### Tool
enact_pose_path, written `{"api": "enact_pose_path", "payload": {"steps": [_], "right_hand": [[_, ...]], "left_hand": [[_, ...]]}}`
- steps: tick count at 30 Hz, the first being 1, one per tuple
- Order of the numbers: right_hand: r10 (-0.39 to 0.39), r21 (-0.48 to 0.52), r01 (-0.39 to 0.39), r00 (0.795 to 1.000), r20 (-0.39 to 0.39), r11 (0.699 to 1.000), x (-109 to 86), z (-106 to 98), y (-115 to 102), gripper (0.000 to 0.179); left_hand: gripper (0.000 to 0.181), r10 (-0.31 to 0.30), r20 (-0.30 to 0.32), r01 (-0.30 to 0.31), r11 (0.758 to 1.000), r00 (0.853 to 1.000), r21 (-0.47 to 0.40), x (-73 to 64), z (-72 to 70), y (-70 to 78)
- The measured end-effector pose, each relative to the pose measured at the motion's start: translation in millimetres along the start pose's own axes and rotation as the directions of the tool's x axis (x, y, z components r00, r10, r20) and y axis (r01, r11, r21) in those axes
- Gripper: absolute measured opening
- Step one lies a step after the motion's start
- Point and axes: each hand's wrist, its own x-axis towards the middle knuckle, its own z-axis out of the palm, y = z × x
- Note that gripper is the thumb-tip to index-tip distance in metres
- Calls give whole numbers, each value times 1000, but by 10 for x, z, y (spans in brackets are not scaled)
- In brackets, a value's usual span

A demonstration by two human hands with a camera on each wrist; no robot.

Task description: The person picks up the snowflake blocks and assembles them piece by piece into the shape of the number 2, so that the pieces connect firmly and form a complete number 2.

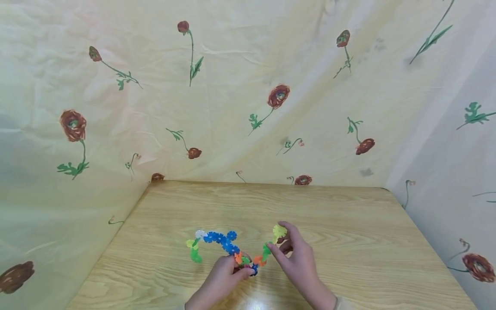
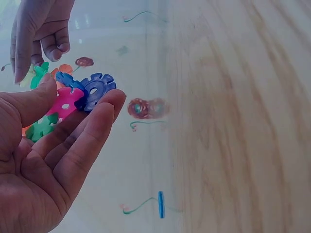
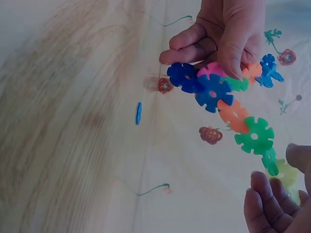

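Observation:
A winding chain of slotted plastic flower discs is held up over the table between both hands. My left hand (image 1: 226, 272) pinches it near its middle, thumb over a pink disc (image 2: 65, 104) and a green disc (image 2: 43, 127). A dark blue disc (image 2: 98, 91) juts out beside the left fingertips. From there the blue run (image 1: 221, 239) reaches to a white disc (image 1: 200, 234) and a green end disc (image 1: 195, 256). Past an orange disc (image 3: 234, 116) and a green disc (image 3: 255, 136), my right hand (image 1: 298, 257) holds the yellow end disc (image 1: 279, 231) with thumb and fingers.
The wooden table (image 1: 360, 241) lies under both hands. Flower-printed cloth (image 1: 232, 107) hangs behind it and along both sides. A small narrow blue piece (image 3: 138, 112) shows apart from the chain in both wrist views.

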Motion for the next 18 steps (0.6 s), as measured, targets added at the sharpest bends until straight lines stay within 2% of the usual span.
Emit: {"api": "enact_pose_path", "payload": {"steps": [3,5,11,18], "right_hand": [[-9,15,9,1000,-11,1000,-5,36,-3,59],[-16,28,16,1000,-18,999,-12,58,-4,60],[-28,45,30,998,-48,999,-17,98,14,60],[-43,94,49,997,-66,994,-10,116,29,58]], "left_hand": [[9,-39,4,39,999,999,1,-5,-1,12],[9,-41,4,41,999,999,1,-5,0,12],[7,-5,-10,5,1000,1000,-6,5,7,-11],[7,64,-21,-64,998,998,-9,12,10,-31]]}}
